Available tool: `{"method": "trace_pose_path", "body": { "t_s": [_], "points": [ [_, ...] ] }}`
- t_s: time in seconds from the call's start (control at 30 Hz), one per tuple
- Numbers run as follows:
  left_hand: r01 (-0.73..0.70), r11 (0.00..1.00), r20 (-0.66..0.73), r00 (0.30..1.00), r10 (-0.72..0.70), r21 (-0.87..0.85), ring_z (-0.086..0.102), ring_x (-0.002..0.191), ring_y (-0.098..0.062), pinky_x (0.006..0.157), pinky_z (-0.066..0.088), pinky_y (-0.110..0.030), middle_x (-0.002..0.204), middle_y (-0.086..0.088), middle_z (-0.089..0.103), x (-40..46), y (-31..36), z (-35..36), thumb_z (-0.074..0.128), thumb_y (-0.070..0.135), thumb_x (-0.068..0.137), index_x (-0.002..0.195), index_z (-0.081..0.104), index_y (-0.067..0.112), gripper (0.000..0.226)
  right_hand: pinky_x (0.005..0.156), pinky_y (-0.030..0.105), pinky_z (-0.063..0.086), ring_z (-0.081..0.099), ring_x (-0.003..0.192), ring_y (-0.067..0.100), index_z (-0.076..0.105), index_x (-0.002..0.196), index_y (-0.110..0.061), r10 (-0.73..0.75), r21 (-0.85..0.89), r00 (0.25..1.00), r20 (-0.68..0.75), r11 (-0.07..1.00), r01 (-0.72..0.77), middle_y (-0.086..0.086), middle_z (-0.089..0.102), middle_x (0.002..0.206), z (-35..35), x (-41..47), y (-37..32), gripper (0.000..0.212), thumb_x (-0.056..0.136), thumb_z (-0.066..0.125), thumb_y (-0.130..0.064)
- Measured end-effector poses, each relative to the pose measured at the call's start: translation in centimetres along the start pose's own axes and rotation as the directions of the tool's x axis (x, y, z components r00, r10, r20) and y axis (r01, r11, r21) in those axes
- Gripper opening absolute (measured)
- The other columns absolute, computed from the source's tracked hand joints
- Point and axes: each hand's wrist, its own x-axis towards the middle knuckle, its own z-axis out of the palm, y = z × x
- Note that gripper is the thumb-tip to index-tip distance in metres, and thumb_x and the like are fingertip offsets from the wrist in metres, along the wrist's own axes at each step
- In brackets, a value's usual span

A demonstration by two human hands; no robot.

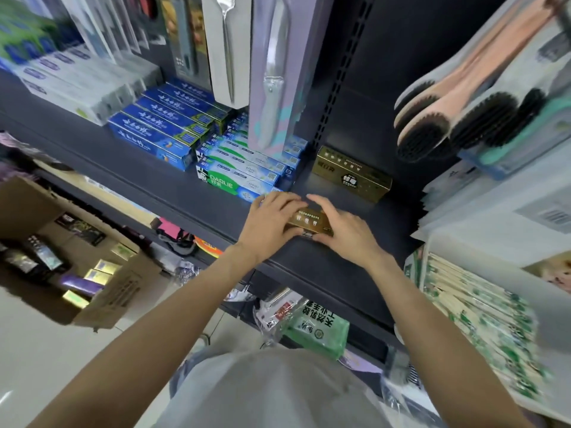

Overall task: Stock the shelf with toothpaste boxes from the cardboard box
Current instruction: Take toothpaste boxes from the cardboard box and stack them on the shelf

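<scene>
- We see a gold toothpaste box at frame center, lying on the dark shelf near its front edge.
- Left hand and right hand clamp it from either end, fingers curled over the top.
- Second gold box sits just behind, apart.
- Green-white toothpaste boxes lie just left.
- Cardboard box, lower left, holds more packs.

Gold toothpaste box with small white tooth marks, in hands. Second gold box, black label. Dark grey shelf. Blue boxes, white lettering. Green-and-white boxes. Brown cardboard box. Pink brush, black bristles. Lilac package, teal patches. Green packet, dark lettering.
</scene>
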Motion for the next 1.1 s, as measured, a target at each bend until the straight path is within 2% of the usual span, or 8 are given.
{"method": "trace_pose_path", "body": {
  "t_s": [0.07,0.17,0.4,0.57,0.7,0.87,0.97,1.1],
  "points": [
    [0.110,0.992,-0.111,0.987,-0.117,-0.065,0.035,0.135,-0.025,0.108,0.020,-0.065,0.144,-0.004,0.040,0.3,-0.7,-0.2,0.065,0.033,0.084,0.136,0.046,0.020,0.056,0.079,0.038,0.046,0.057,0.108,0.027,0.029,0.137,-0.037,0.055,0.013,0.991,-0.122,0.998,-0.053,0.003,0.058,0.123,-0.2,0.3,1.6,0.067,0.084,0.067,-0.022],
    [0.257,0.966,0.024,0.966,-0.258,0.036,0.008,0.146,-0.019,0.113,0.006,-0.056,0.158,0.001,0.015,1.1,-3.0,-0.3,0.048,0.044,0.093,0.147,0.025,0.020,0.063,0.088,0.042,0.044,0.055,0.109,0.030,0.040,0.134,-0.029,0.143,-0.042,0.964,-0.223,0.987,-0.156,0.007,0.057,0.122,-0.9,2.0,4.9,0.059,0.084,0.066,-0.016],
    [0.244,0.958,0.218,0.937,-0.273,0.152,-0.003,0.146,-0.015,0.115,0.004,-0.057,0.159,0.009,0.004,1.2,-6.6,0.4,0.043,0.041,0.097,0.150,0.013,0.029,0.062,0.096,0.051,0.040,0.041,0.119,0.037,0.055,0.123,-0.016,0.306,-0.251,0.888,-0.345,0.881,-0.401,0.014,0.047,0.134,0.8,5.5,7.4,0.048,0.079,0.059,0.001],
    [0.201,0.979,0.093,0.976,-0.198,-0.027,0.014,0.145,-0.021,0.117,0.013,-0.048,0.156,0.001,0.021,0.0,-7.1,-0.1,0.052,0.028,0.093,0.146,0.029,0.021,0.058,0.094,0.046,0.042,0.050,0.118,0.033,0.056,0.123,-0.011,0.138,-0.173,0.922,-0.361,0.962,-0.212,0.013,0.054,0.127,2.0,3.2,1.5,0.040,0.083,0.062,-0.012],
    [0.253,0.952,-0.186,0.941,-0.283,-0.169,0.053,0.115,-0.026,0.098,0.042,-0.043,0.122,-0.002,0.061,-4.1,-7.7,-2.2,0.044,0.032,0.088,0.125,0.056,0.016,0.042,0.082,0.036,0.047,0.059,0.105,0.023,0.056,0.123,-0.016,0.027,0.046,0.967,-0.252,0.999,-0.016,0.004,0.064,0.115,2.7,2.2,-5.4,0.033,0.090,0.055,-0.014],
    [0.405,0.900,-0.352,0.829,-0.435,-0.159,0.052,0.078,-0.015,0.072,0.037,-0.030,0.077,0.004,0.060,-13.7,-10.8,-6.7,0.049,0.030,0.083,0.098,0.064,0.016,0.025,0.079,0.037,0.047,0.060,0.103,0.027,0.058,0.119,-0.019,-0.194,0.086,0.981,-0.023,0.977,0.196,0.003,0.066,0.109,5.7,4.6,-15.0,0.030,0.089,0.055,-0.017],
    [0.558,0.822,-0.146,0.809,-0.570,-0.115,0.057,0.082,-0.026,0.070,0.043,-0.035,0.085,-0.004,0.060,-19.8,-15.1,-8.9,0.048,0.034,0.085,0.102,0.060,0.012,0.030,0.083,0.040,0.045,0.056,0.109,0.031,0.054,0.124,-0.021,-0.277,-0.004,0.941,0.194,0.959,0.283,0.007,0.062,0.118,9.3,6.9,-21.2,0.034,0.091,0.054,-0.025],
    [0.775,0.629,0.256,0.596,-0.761,0.064,0.054,0.109,-0.031,0.083,0.044,-0.037,0.116,-0.008,0.058,-28.7,-21.8,-10.8,0.050,0.036,0.088,0.121,0.052,0.019,0.037,0.081,0.035,0.044,0.053,0.115,0.028,0.046,0.134,-0.025,-0.309,-0.044,0.810,0.498,0.924,0.380,0.005,0.058,0.127,15.2,9.4,-29.7,0.039,0.095,0.047,-0.027]
  ]
}}
